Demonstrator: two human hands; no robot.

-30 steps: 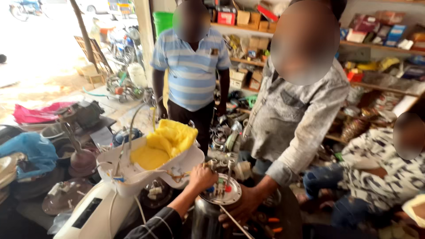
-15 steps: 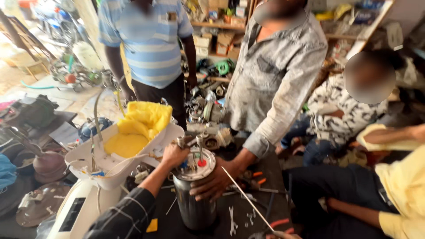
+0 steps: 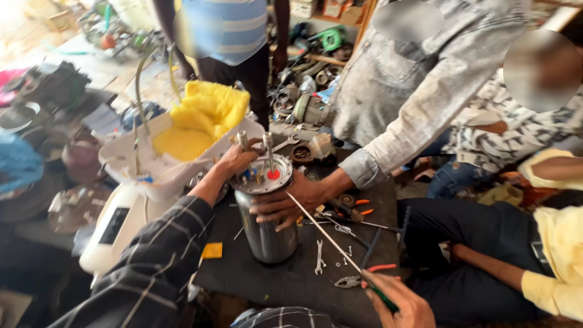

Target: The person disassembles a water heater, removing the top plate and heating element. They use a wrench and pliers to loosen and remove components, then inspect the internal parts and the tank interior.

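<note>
Steel tank (image 3: 266, 228) upright mid-bench, nearer the left edge of the dark work surface (image 3: 291, 282).

Left hand (image 3: 238, 161) clasped on the tank's top rim, steadying. Right hand (image 3: 401, 307) closed around long thin rod (image 3: 331, 240), tip angled at the lid fittings. Co-worker's hand (image 3: 285, 203) bracing the tank's side.

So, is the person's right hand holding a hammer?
No, the right hand holds a long thin rod pointing toward the metal tank.

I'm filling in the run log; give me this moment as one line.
left hand: on steel tank top | right hand: holds long screwdriver | another person's hand: steadies tank
</note>
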